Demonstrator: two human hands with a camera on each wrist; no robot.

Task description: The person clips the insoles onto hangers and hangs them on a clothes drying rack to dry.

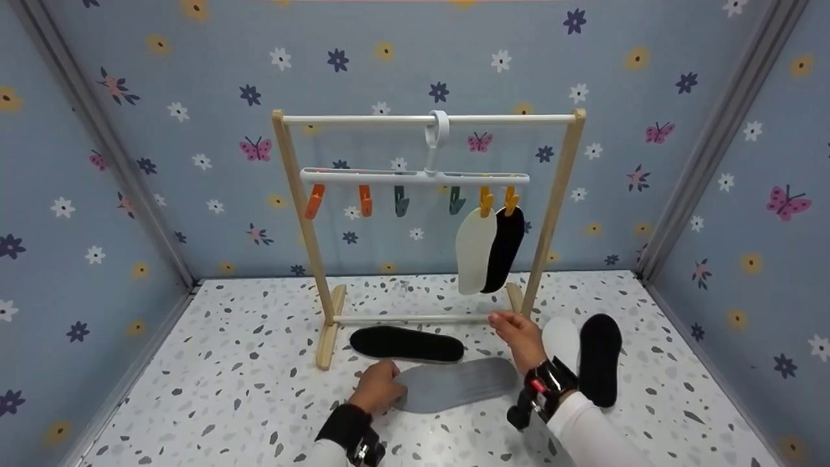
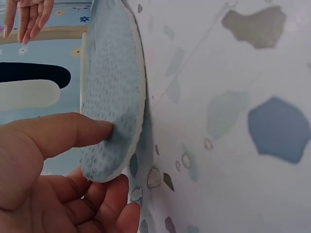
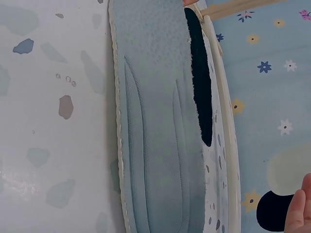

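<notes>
My left hand (image 1: 378, 388) pinches one end of a grey insole (image 1: 457, 386), thumb on its dimpled face and fingers beneath, as the left wrist view shows. The insole lies low over the speckled tabletop. Beyond it, parallel to the rack, is a black insole (image 1: 406, 344). My right hand (image 1: 521, 338) holds nothing, its fingers extended near the rack's right foot. Above that hand, a white insole (image 1: 476, 250) and a black one overlap as they hang from yellow clips (image 1: 486, 202) on a white hanger (image 1: 363, 178).
The hanger hooks over the top bar of a wooden rack (image 1: 557, 194). Orange clips (image 1: 366, 201) and green clips (image 1: 401, 202) hang without insoles. Right of my right wrist lie a white insole (image 1: 561, 337) and a black insole (image 1: 600, 360). Flower-patterned walls (image 1: 415, 52) enclose three sides.
</notes>
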